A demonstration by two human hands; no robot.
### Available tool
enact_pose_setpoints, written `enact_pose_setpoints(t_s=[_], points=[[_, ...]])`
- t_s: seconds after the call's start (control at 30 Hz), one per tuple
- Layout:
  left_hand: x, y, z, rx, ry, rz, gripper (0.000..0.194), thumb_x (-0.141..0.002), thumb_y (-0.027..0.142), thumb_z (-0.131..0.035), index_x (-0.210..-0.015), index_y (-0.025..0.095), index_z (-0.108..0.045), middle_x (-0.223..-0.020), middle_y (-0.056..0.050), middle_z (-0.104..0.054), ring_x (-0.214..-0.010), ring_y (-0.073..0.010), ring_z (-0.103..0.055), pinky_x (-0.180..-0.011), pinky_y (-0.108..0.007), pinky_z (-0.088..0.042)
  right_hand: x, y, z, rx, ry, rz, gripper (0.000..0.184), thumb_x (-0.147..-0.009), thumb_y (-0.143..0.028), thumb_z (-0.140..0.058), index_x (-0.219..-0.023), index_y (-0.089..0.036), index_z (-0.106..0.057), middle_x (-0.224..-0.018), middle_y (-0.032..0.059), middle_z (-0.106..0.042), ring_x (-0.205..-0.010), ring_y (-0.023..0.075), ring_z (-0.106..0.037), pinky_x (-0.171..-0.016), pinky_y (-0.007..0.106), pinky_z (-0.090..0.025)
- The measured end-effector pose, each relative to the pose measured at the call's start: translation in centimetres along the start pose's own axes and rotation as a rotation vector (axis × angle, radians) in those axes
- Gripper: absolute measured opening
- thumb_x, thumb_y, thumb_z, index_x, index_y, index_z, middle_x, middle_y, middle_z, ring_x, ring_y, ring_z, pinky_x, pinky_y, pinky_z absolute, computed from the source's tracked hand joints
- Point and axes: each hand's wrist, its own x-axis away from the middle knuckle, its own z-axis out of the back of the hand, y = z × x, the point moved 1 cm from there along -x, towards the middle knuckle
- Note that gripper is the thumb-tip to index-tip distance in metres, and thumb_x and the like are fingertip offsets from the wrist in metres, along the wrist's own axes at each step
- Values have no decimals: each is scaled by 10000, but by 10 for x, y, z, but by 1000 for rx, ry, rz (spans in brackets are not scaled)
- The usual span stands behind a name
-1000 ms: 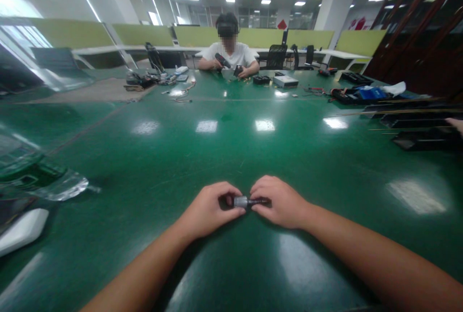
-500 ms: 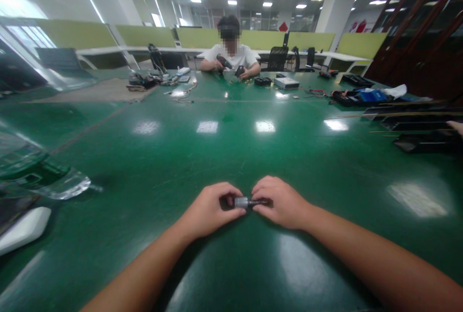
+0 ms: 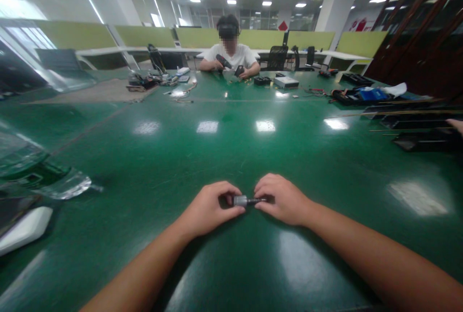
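Note:
Both my hands rest on the green table [image 3: 231, 148] near its front edge, holding one small cylindrical part [image 3: 246, 200] between them. The part has a silver-grey collar on its left and a thin dark shaft on its right. My left hand [image 3: 210, 208] is curled round the silver end, thumb under it. My right hand [image 3: 282, 199] pinches the dark shaft with fingers pressed together. The ends of the part are hidden inside my fingers.
A clear plastic bag [image 3: 39, 172] and a white object [image 3: 23, 229] lie at the left. Black trays and thin rods [image 3: 415, 126] sit at the right. A person in a white shirt [image 3: 229, 56] works with a tool at the far side among small parts.
Hardly anything has moved. My hands keep the same hold on the small part; my right hand has shifted very slightly up and right.

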Motion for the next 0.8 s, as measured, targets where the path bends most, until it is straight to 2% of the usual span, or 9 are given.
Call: enact_pose_setpoints(t_s=[0.8], points=[[-1, 3, 4, -22, 12, -1, 193, -788, 300, -776, -943, 186, -754, -840, -19, -723, -743, -164, -661, -699, -251, -501, 3, 2, 8, 33, 1, -21, 72, -849, -223, -736, -916, -215, -761, -1025, 51, -740, -1020, 216, -638, -937, 403, -475]])
